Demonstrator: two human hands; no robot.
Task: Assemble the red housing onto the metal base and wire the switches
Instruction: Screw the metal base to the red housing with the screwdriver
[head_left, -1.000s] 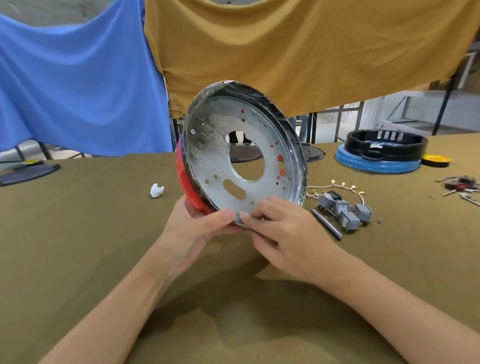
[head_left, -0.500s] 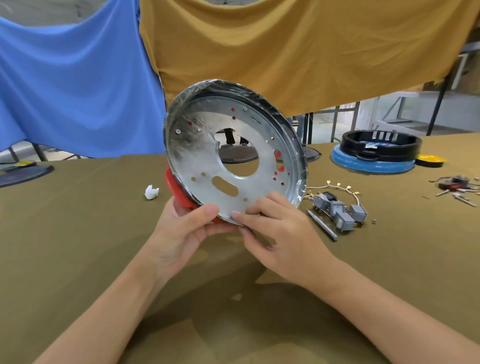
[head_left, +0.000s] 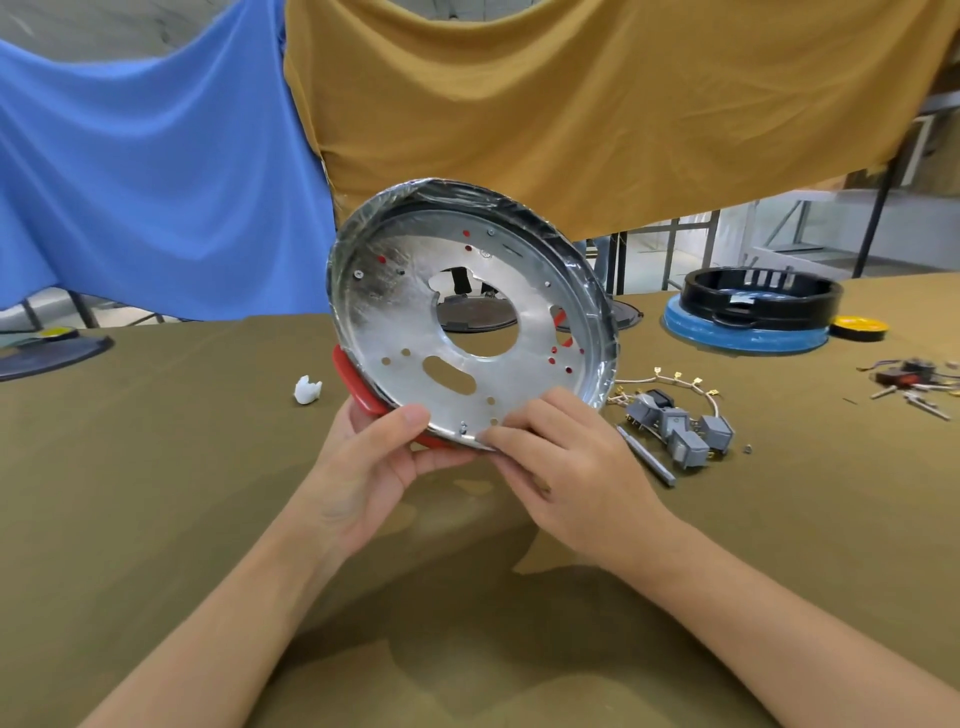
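I hold a round metal base (head_left: 415, 322) tilted up off the table, its inner face towards me, with a large centre hole and several small holes. The red housing (head_left: 358, 389) sits behind it; its edge shows at the lower left and red shows through the holes. My left hand (head_left: 379, 457) grips the lower rim, thumb on the metal face. My right hand (head_left: 561, 457) pinches the bottom rim just right of a small screw (head_left: 462, 427). The grey switches (head_left: 680, 431) with wires (head_left: 670, 379) lie on the table to the right.
A screwdriver (head_left: 647, 457) lies beside the switches. A small white piece (head_left: 307, 389) sits left of the base. A black ring on a blue disc (head_left: 753, 312), a yellow disc (head_left: 857, 328) and loose parts (head_left: 914, 382) lie at far right. A dark disc (head_left: 47, 353) sits far left.
The base and housing have turned in my hands, so the face now points more towards me and upward. Both hands have kept their hold on the lower rim.
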